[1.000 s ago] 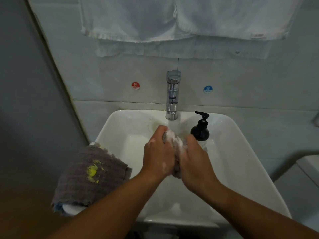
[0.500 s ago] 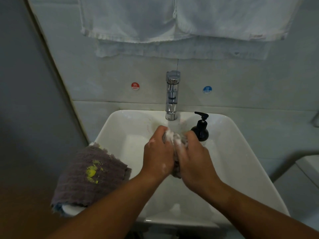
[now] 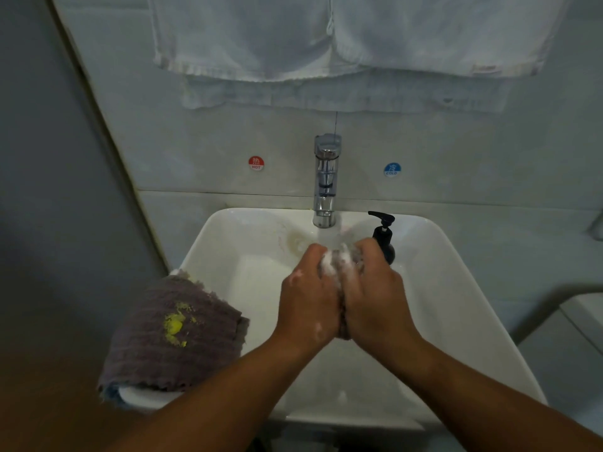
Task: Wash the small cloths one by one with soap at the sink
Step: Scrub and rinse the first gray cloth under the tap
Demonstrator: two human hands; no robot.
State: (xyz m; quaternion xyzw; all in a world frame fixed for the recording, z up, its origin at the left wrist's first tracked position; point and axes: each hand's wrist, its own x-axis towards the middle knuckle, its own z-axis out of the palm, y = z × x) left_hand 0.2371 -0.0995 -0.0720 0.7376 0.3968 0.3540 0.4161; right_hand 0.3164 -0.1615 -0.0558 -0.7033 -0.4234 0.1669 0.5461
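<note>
Since a second ago the right hand [image 3: 375, 298] has slid forward, level with the left hand [image 3: 308, 298] and nearer the tap [image 3: 327, 181]. Both hands are curled tight around a small sudsy cloth [image 3: 337, 262], bunched between the palms over the basin of the white sink [image 3: 456, 288], just under the spout. The right fingers partly cover the black soap bottle [image 3: 385, 236] at the back rim. A purple cloth [image 3: 176, 327] with a yellow stain lies draped over the sink's left edge. White towels [image 3: 326, 37] hang on the wall above.
</note>
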